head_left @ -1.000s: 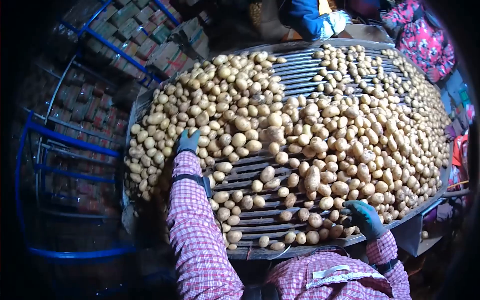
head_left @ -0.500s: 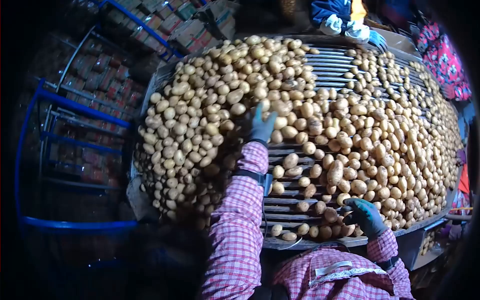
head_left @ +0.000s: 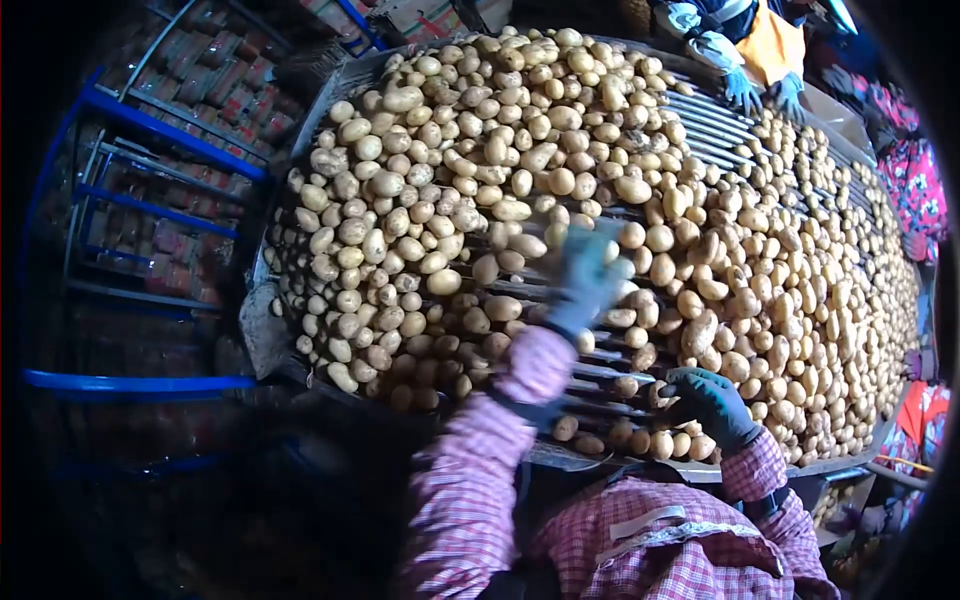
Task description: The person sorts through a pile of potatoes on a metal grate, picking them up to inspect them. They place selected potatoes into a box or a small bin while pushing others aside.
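Note:
Potatoes (head_left: 500,200) cover most of a slatted table (head_left: 585,365). My left hand (head_left: 588,275), in a blue-grey glove, is over the bare slats in the middle of the table, close to the potatoes on its right. It is smeared by motion, so its fingers cannot be made out. Near the front edge, my right hand (head_left: 715,405), in a dark glove with green, has its fingers curled around a small potato (head_left: 660,395). More potatoes lie against that hand on the right and below it.
Across the table, another person's gloved hands (head_left: 765,95) rest by the far edge, beside an orange cloth (head_left: 772,45). A person in pink patterned clothing (head_left: 915,190) is at the right. Blue metal rails (head_left: 140,383) and stacked cartons (head_left: 205,75) are at the left.
My left hand has swept right and toward me, and potatoes have shifted around it. My right hand has moved slightly. The other person's second hand has come into view, and the view has shifted.

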`<action>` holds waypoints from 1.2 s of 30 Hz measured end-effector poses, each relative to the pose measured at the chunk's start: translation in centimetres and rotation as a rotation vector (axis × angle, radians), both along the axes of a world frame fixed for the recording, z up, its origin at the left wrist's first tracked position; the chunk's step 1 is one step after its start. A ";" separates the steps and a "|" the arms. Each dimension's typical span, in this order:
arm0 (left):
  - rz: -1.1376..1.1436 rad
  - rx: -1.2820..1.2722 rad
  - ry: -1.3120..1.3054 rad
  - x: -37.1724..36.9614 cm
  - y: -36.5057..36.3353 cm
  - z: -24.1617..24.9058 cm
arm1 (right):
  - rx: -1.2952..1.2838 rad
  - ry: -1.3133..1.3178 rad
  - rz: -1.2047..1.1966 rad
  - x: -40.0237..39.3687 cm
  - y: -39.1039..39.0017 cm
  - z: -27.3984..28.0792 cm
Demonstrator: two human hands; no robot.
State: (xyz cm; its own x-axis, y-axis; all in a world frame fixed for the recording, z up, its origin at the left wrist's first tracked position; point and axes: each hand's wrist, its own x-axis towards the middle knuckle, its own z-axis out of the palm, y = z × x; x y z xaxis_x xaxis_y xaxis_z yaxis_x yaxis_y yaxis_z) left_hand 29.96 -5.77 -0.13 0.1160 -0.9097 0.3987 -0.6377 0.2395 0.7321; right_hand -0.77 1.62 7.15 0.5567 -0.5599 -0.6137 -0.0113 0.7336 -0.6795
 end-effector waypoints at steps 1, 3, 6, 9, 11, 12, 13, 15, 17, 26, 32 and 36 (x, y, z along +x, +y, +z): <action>0.198 0.014 -0.050 5.0 1.6 0.9 | 0.016 0.014 -0.011 -0.5 0.1 -0.4; 0.578 0.091 -0.108 14.9 4.9 2.9 | 0.038 0.024 -0.037 -1.7 0.5 -0.8; 0.874 0.370 -0.598 24.6 7.9 6.0 | -0.016 0.065 0.002 -2.1 1.1 -1.6; 0.857 0.619 -0.725 25.0 6.1 5.9 | -0.055 0.049 0.025 -2.5 1.5 -1.9; 0.857 0.694 -0.570 25.0 3.6 5.6 | -0.049 -0.010 0.000 -3.1 1.8 -2.1; 0.763 0.636 -0.227 25.2 2.6 5.2 | -0.040 -0.018 -0.005 -3.4 1.9 -2.0; 0.718 0.652 -0.164 25.3 1.5 4.2 | -0.041 -0.006 -0.025 -3.6 2.1 -1.7; 0.769 0.643 -0.235 26.5 -0.5 -1.8 | -0.033 0.014 -0.064 -3.8 2.4 -1.3; 0.623 0.696 -0.010 20.4 -0.7 2.2 | -0.017 0.033 -0.112 -4.2 2.4 -1.2; 0.152 0.415 -0.198 5.2 -1.1 -2.9 | -0.057 -0.050 -0.090 -3.6 2.6 -1.3; -0.009 0.343 -0.271 -5.0 5.8 -0.4 | -0.057 -0.068 0.029 -3.5 2.5 -1.5; 0.053 0.225 -0.111 -1.3 10.8 1.3 | -0.065 -0.080 0.081 -2.9 2.6 -2.1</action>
State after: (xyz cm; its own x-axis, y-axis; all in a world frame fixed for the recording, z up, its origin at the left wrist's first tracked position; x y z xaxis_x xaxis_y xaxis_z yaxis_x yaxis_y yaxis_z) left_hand 28.63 5.07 1.22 0.1327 -0.9709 0.1994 -0.7242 0.0424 0.6882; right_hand -3.71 4.24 5.04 0.6476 -0.5478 -0.5296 -0.0130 0.6870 -0.7265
